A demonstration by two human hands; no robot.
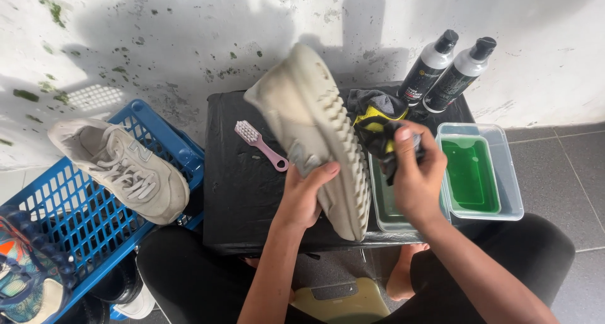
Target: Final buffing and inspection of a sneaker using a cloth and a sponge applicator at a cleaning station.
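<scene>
We grip the pale shoe (318,132) in our left hand (305,195), sole facing right toward our right hand (416,173), which clutches a dark cloth (381,132) just beside it.

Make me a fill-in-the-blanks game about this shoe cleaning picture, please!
1. The left hand holds a white ____.
2. The right hand grips a dark ____.
3. The toothbrush on the black table is ____.
4. The other shoe rests on a ____ basket.

Missing words: shoe; cloth; pink; blue
</scene>
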